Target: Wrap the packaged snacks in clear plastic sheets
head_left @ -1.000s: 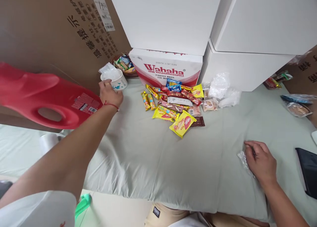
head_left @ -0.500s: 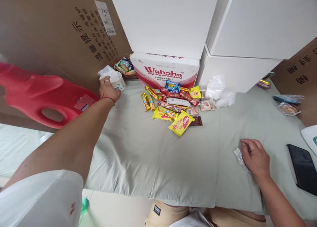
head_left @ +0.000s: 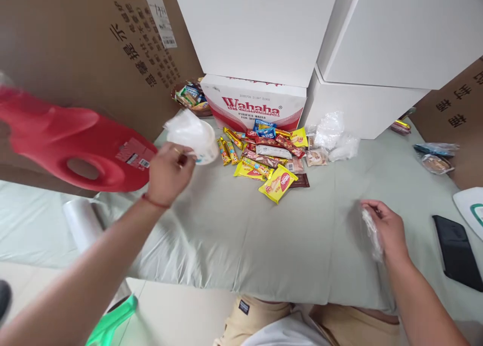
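My left hand point(head_left: 171, 172) is closed on the rim of a white paper cup point(head_left: 209, 152) with a blue-green print. The cup is tilted and smeared by motion, and a clear plastic bag point(head_left: 184, 127) sticks out of its mouth. On the right, my right hand point(head_left: 387, 230) pinches a crumpled clear plastic bag point(head_left: 372, 235) over the cloth. Between the hands and farther back lies a heap of wrapped snacks, with a yellow wafer packet point(head_left: 278, 184) at its front. Several small yellow sticks point(head_left: 223, 150) lie at the heap's left, close to the cup.
A red jug point(head_left: 64, 144) stands at left, with a clear roll point(head_left: 81, 222) near it. Behind the heap are a Wahaha carton point(head_left: 252, 104) and white boxes point(head_left: 256, 28). A snack basket point(head_left: 190, 96) sits back left. Crumpled plastic point(head_left: 332, 132) and a black phone point(head_left: 456, 253) lie rightward.
My left hand has drawn the paper cup nearer and to the right, lifting and tilting it. My right hand has shifted slightly up and left with the crumpled plastic bag.
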Tool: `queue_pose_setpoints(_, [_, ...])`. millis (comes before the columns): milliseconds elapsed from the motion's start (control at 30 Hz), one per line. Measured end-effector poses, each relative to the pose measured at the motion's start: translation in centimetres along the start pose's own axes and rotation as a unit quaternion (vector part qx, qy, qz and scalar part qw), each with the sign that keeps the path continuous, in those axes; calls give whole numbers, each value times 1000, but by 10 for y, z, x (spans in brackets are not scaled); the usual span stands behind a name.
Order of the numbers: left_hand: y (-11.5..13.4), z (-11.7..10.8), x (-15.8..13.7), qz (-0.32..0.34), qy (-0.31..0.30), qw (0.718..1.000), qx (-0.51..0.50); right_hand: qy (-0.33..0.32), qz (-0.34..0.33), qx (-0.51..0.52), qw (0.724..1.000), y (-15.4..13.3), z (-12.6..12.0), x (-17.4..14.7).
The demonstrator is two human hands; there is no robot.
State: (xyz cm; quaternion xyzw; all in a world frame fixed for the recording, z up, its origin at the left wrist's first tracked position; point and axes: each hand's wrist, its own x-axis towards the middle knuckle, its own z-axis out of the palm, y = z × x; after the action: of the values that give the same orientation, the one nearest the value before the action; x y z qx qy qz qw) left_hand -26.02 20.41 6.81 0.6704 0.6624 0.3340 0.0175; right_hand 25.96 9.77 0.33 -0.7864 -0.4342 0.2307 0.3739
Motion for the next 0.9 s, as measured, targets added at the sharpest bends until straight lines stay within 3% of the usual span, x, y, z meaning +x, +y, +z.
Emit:
queue_pose_setpoints(100, [52, -20, -73, 84, -57, 991, -89, -24, 1, 92, 995, -43, 15, -5])
queue_pose_setpoints(200, [95, -26, -124, 129, -121, 970, -168, -32, -30, 163, 986, -81, 20, -16])
queue_pose_setpoints(300, [124, -22, -149, 188, -212, 936, -209, -87, -194, 139, 967, -113, 11, -39])
queue_pose_setpoints(333, [130, -19, -154, 206, -230, 927, -213, -139, -272, 103, 947, -122, 8, -49])
queue_pose_setpoints(400, [140, -11, -160, 235, -248, 916, -209, -265, -404, -10, 876, -140, 6, -70])
queue_pose_setpoints(467, [147, -1, -165, 256, -258, 910, -198, -345, -457, -157, 805, -152, 11, -87])
queue_pose_setpoints(600, [153, 16, -176, 286, -260, 908, -162, -384, -417, -379, 731, -157, 32, -102])
queue_pose_setpoints(900, [147, 24, -197, 368, -271, 886, -82, -433, -362, -498, 658, -168, 62, -119])
